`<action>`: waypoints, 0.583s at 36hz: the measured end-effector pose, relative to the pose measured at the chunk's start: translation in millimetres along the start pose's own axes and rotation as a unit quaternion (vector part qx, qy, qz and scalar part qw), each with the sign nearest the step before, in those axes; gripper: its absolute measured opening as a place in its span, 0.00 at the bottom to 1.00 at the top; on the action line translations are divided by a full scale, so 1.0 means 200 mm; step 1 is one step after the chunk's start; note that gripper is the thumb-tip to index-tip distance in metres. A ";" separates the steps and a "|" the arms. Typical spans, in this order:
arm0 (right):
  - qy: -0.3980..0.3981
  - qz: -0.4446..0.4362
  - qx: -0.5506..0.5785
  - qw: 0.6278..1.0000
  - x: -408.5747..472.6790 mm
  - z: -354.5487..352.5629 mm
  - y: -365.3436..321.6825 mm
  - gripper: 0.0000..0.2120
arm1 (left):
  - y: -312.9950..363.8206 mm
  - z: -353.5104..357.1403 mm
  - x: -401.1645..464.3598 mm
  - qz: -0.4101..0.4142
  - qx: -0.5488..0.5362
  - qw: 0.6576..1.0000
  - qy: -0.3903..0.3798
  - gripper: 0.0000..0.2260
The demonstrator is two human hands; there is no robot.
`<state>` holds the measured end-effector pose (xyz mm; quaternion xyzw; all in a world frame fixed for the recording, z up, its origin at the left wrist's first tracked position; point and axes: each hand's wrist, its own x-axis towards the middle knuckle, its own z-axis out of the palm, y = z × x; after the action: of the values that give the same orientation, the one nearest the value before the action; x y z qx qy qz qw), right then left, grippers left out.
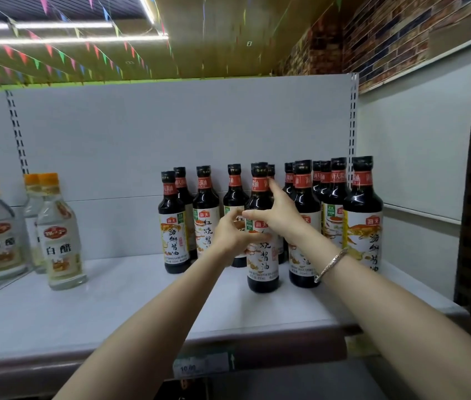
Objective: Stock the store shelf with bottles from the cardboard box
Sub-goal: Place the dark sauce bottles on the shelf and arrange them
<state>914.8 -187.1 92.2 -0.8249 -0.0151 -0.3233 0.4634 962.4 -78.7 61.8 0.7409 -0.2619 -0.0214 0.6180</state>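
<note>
Standing upright on the white shelf (113, 307), the dark soy sauce bottle (261, 255) sits at the front of its row; we curl our left hand (233, 235) round its left side at the label, while our right hand (279, 213) grips its shoulder, one finger up at the neck. Clear vinegar bottles (61, 235) stand well apart to the left

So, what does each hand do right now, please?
Left hand: fingers curled round the body of the front soy sauce bottle.
Right hand: holds the same bottle near its neck and shoulder.
</note>
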 end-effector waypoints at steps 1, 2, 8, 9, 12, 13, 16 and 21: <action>0.002 0.001 -0.003 1.000 0.01 0.00 0.01 0.42 | 0.00 0.00 0.01 0.001 -0.001 1.000 -0.003 0.42; 0.003 0.002 -0.006 1.000 0.02 0.00 0.01 0.42 | -0.01 0.01 0.02 0.002 0.001 1.000 -0.003 0.42; 0.003 0.009 -0.033 0.999 0.05 -0.01 0.03 0.41 | -0.02 0.01 0.05 0.002 0.010 1.000 0.003 0.41; 0.003 0.008 -0.039 0.999 0.04 -0.01 0.03 0.41 | -0.03 0.02 0.05 0.003 0.011 1.000 0.003 0.42; 0.009 0.018 -0.056 0.998 0.04 -0.01 0.03 0.43 | -0.04 0.03 0.06 0.009 0.015 1.000 0.013 0.42; 0.012 0.021 -0.063 0.998 0.04 0.00 0.04 0.44 | -0.05 0.04 0.06 0.013 0.012 1.000 0.013 0.41; 0.022 0.013 -0.078 0.997 0.02 0.02 0.03 0.48 | -0.06 0.05 0.06 0.028 0.009 0.999 0.023 0.39; 0.107 -0.075 -0.101 0.986 -0.06 0.06 -0.02 0.44 | -0.06 0.03 0.01 0.077 -0.021 0.996 0.052 0.26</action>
<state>910.1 -171.6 84.6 -0.8249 0.0051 -0.4432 0.3508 967.2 -83.8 49.2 0.7055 -0.2852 0.0587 0.6461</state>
